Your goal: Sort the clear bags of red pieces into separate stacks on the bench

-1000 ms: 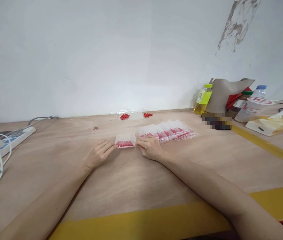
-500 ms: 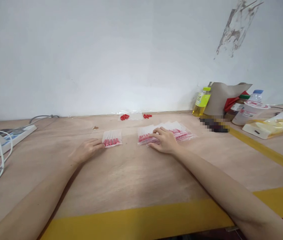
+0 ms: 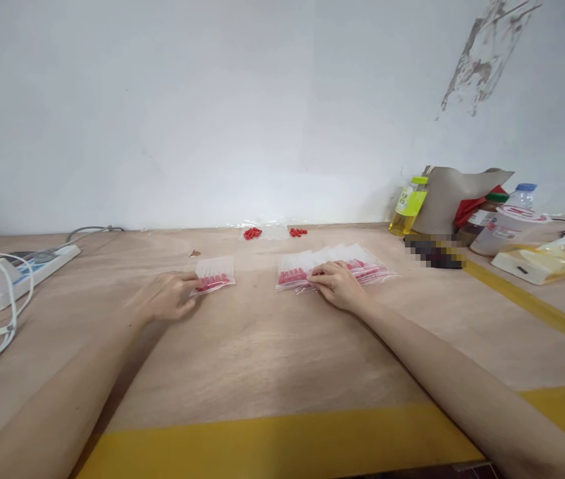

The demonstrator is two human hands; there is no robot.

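Observation:
My left hand (image 3: 170, 296) pinches the left edge of a small clear plastic bag (image 3: 216, 269) with a row of several red pieces along its near end. Its tilted near edge seems slightly off the table. On the right, my right hand (image 3: 339, 285) rests at the near side of an overlapping spread of similar bags (image 3: 292, 269), its fingers drawn together on them. The fingertips partly cover the bags, so how many they grip is hidden. Near the wall, two small heaps of red pieces (image 3: 252, 233) lie on clear plastic.
A power strip (image 3: 45, 271) with white cables lies at the left. A yellow drink bottle (image 3: 408, 207), a grey container (image 3: 436, 203), a plastic cup (image 3: 506, 229) and a yellow-white packet (image 3: 542, 261) stand at the right. Yellow tape (image 3: 282, 442) runs along the table's front edge.
My left hand has moved the single bag left and tilted it. My right hand's fingers have come together and shifted slightly right on the spread bags. The view has shifted a little.

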